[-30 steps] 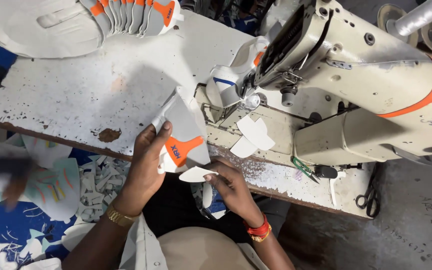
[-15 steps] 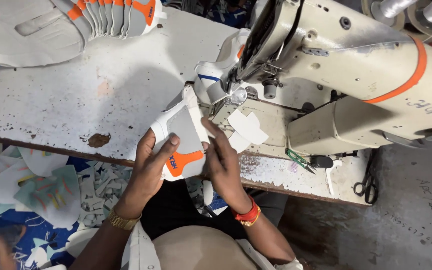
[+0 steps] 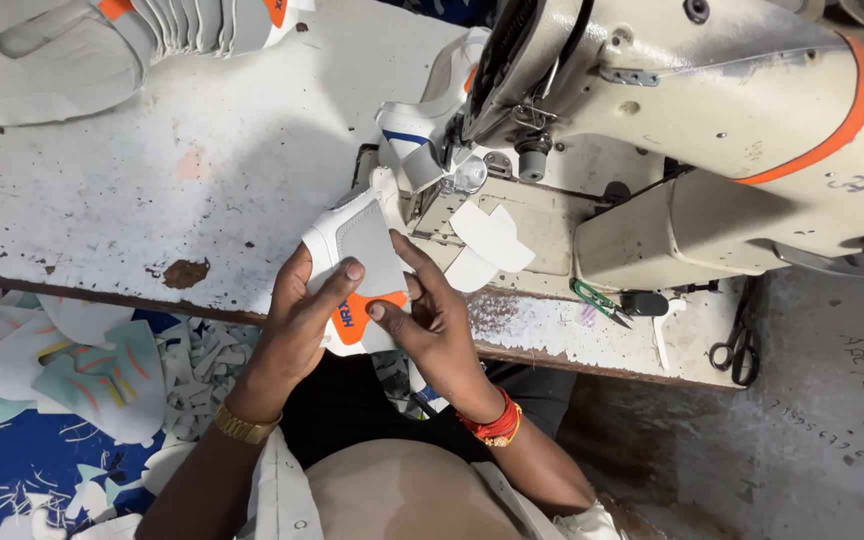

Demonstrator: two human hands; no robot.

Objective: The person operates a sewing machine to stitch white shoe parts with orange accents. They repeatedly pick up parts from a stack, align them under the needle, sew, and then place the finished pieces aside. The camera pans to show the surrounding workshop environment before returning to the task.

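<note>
Worn white table (image 3: 152, 190), paint chipping along its near edge; offcuts (image 3: 82, 375) are littering the blue floor at far left. A stack of white and orange shoe pieces (image 3: 192, 20) is lying at the table's top left corner. Your left hand (image 3: 297, 320) is clasping the white shoe upper (image 3: 367, 245) with its orange patch, thumb pressing across the front. Your right hand (image 3: 432, 320) is pinching the same upper from the other side, fingers curling onto the orange patch. The upper is sitting at the table's near edge, its top end touching the cream sewing machine (image 3: 672, 110). Green thread snips (image 3: 597, 300) are lying just right; black scissors (image 3: 737, 345) are hanging at the far right edge.
</note>
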